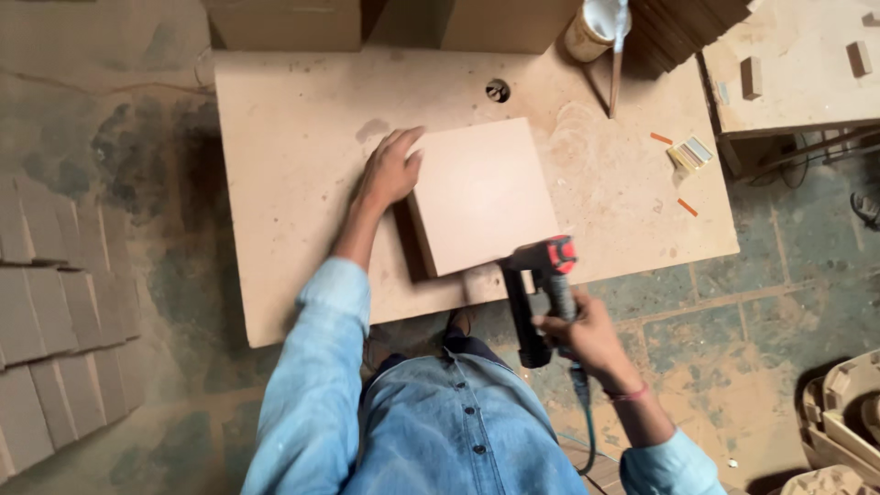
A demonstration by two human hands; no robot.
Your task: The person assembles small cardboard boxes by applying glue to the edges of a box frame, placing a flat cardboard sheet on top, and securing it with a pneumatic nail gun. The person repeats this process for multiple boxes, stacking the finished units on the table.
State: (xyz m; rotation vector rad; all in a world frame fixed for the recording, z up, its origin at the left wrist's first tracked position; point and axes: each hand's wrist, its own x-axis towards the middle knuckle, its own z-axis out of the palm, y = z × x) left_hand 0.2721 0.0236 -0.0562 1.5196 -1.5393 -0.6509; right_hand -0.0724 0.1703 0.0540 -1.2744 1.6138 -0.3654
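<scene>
The left hand [392, 170] lies open, flat against the wooden box's [481, 195] left edge, while the right hand [582, 332] grips a nail gun [539, 293] at its near edge.

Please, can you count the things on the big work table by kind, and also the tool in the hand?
Square wooden box, under the left hand: 1
Nail gun, in the right hand: 1
Glue pot with stick: 1
Staple strips: 1 bunch
Orange bits: 2
Total: 6
</scene>
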